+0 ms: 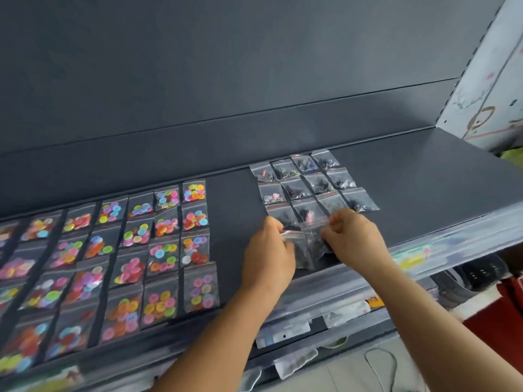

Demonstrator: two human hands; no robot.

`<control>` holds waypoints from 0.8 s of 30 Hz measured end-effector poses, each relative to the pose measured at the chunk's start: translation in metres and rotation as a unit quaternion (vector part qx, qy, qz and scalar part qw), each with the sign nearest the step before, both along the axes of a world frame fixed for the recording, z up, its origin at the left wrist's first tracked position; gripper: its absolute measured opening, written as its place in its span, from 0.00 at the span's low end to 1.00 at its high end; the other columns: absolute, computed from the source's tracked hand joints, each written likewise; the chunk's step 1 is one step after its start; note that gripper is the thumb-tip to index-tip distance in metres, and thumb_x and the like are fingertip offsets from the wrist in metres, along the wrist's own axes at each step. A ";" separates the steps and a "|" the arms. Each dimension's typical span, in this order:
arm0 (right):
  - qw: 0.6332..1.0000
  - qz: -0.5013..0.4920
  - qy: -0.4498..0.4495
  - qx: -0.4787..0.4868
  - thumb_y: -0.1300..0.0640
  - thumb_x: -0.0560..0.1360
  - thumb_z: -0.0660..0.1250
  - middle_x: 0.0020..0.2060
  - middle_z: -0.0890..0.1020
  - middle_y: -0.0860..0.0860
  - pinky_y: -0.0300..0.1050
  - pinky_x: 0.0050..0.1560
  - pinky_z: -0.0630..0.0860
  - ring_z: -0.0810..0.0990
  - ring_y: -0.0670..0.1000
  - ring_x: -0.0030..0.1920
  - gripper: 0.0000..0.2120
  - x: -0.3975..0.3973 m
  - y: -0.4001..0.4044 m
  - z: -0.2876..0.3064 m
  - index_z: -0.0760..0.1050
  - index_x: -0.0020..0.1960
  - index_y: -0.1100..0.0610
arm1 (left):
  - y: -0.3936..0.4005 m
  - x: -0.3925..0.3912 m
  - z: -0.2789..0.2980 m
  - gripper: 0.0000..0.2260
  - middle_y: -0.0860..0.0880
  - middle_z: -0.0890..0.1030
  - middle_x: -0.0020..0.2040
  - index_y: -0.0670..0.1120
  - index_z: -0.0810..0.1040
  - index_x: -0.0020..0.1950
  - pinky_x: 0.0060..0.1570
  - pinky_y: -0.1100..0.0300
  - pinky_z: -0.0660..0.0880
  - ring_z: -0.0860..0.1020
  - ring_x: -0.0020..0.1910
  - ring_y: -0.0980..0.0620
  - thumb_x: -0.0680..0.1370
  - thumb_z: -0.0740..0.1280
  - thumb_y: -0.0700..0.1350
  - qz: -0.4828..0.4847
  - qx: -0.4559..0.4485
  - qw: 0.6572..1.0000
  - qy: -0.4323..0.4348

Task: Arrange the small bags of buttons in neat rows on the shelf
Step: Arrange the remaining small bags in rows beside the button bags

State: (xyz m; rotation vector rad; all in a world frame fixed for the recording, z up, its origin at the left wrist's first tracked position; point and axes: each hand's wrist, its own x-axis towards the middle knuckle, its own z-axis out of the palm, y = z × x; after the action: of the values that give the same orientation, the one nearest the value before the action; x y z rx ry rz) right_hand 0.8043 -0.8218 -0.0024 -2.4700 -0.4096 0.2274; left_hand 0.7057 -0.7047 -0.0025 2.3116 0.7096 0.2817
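Dark grey shelf [424, 171]: bags of bright buttons [119, 258] laid flat in rows at left; smaller grid of bags of dark buttons [308, 182] laid right of centre.

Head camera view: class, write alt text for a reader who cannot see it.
Two hands, left hand and right hand, pinch small clear bags of dark buttons over the front edge of a dark grey shelf. Behind them lies a small grid of similar dark-button bags; further left, rows of bright-button bags.
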 end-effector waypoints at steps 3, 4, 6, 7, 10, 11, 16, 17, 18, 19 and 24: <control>0.999 0.034 -0.037 -0.008 0.57 0.74 0.66 0.52 0.75 0.53 0.44 0.44 0.69 0.74 0.55 0.47 0.15 0.001 -0.005 -0.002 0.69 0.59 0.57 | -0.006 -0.004 0.002 0.15 0.50 0.71 0.60 0.49 0.70 0.65 0.55 0.56 0.74 0.73 0.58 0.50 0.78 0.65 0.42 -0.002 0.078 0.997 -0.002; 0.997 0.055 -0.057 0.000 0.57 0.73 0.67 0.53 0.73 0.53 0.45 0.45 0.70 0.74 0.56 0.49 0.16 0.000 -0.008 -0.003 0.69 0.59 0.57 | -0.009 -0.006 0.003 0.15 0.51 0.71 0.61 0.50 0.71 0.66 0.57 0.57 0.72 0.70 0.60 0.51 0.79 0.63 0.42 -0.027 0.107 0.994 -0.010; 0.985 0.133 -0.108 0.024 0.59 0.73 0.68 0.53 0.73 0.52 0.46 0.45 0.73 0.75 0.55 0.48 0.13 -0.004 -0.015 -0.003 0.74 0.58 0.55 | -0.016 -0.012 0.004 0.14 0.52 0.72 0.63 0.48 0.75 0.65 0.61 0.60 0.67 0.67 0.63 0.53 0.81 0.60 0.42 -0.096 0.141 0.985 -0.016; 0.975 0.179 -0.128 0.032 0.60 0.73 0.68 0.53 0.75 0.52 0.46 0.46 0.74 0.75 0.54 0.48 0.11 -0.005 -0.017 -0.003 0.77 0.55 0.55 | -0.019 -0.015 0.004 0.14 0.52 0.73 0.64 0.46 0.76 0.65 0.63 0.61 0.65 0.67 0.64 0.53 0.81 0.59 0.43 -0.122 0.146 0.982 -0.010; 0.956 0.261 -0.138 0.012 0.62 0.73 0.66 0.52 0.79 0.49 0.44 0.52 0.72 0.74 0.54 0.53 0.08 -0.008 -0.023 -0.007 0.81 0.50 0.53 | -0.025 -0.022 0.003 0.15 0.51 0.71 0.68 0.45 0.75 0.66 0.65 0.61 0.62 0.67 0.66 0.52 0.82 0.56 0.47 -0.148 0.137 0.979 0.025; 0.954 0.269 -0.132 0.001 0.62 0.74 0.65 0.52 0.79 0.48 0.44 0.53 0.72 0.74 0.53 0.55 0.09 -0.010 -0.024 -0.007 0.81 0.50 0.54 | -0.026 -0.024 0.002 0.16 0.51 0.69 0.71 0.46 0.73 0.68 0.66 0.60 0.62 0.67 0.68 0.52 0.82 0.56 0.48 -0.147 0.133 0.979 0.038; 0.941 0.305 -0.149 -0.006 0.62 0.74 0.64 0.43 0.81 0.46 0.48 0.52 0.75 0.77 0.51 0.47 0.08 -0.009 -0.030 -0.008 0.80 0.42 0.54 | -0.030 -0.027 -0.002 0.21 0.53 0.58 0.77 0.48 0.64 0.74 0.71 0.60 0.57 0.58 0.74 0.53 0.83 0.53 0.52 -0.148 0.138 0.976 0.080; 0.940 0.307 -0.151 -0.008 0.62 0.74 0.63 0.41 0.80 0.44 0.48 0.50 0.76 0.76 0.50 0.45 0.08 -0.008 -0.031 -0.009 0.79 0.40 0.53 | -0.031 -0.027 -0.003 0.21 0.53 0.58 0.77 0.48 0.63 0.75 0.71 0.59 0.56 0.57 0.75 0.53 0.83 0.52 0.53 -0.147 0.142 0.975 0.084; 0.940 0.307 -0.151 -0.009 0.62 0.75 0.62 0.38 0.78 0.43 0.48 0.49 0.76 0.76 0.49 0.43 0.09 -0.007 -0.031 -0.009 0.77 0.39 0.52 | -0.032 -0.027 -0.003 0.22 0.53 0.57 0.77 0.48 0.62 0.75 0.72 0.58 0.56 0.57 0.75 0.53 0.83 0.52 0.53 -0.145 0.147 0.975 0.088; 0.939 0.307 -0.154 -0.009 0.62 0.75 0.61 0.37 0.77 0.43 0.48 0.49 0.75 0.75 0.49 0.42 0.10 -0.006 -0.031 -0.009 0.76 0.38 0.52 | -0.032 -0.027 -0.004 0.22 0.52 0.57 0.77 0.48 0.62 0.75 0.72 0.58 0.55 0.56 0.75 0.53 0.83 0.51 0.54 -0.144 0.153 0.973 0.090; 0.936 0.315 -0.155 -0.009 0.63 0.75 0.62 0.40 0.81 0.48 0.45 0.56 0.71 0.76 0.50 0.44 0.09 -0.004 -0.030 -0.011 0.79 0.41 0.56 | -0.035 -0.026 -0.004 0.22 0.52 0.57 0.77 0.48 0.62 0.75 0.71 0.57 0.56 0.56 0.74 0.52 0.83 0.50 0.54 -0.147 0.176 0.968 0.100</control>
State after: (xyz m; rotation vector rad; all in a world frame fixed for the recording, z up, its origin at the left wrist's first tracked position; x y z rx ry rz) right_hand 0.8008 -0.8515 -0.0138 -2.3186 -1.3394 0.0948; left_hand 0.6802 -0.7393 -0.0067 2.7728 0.4253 0.0375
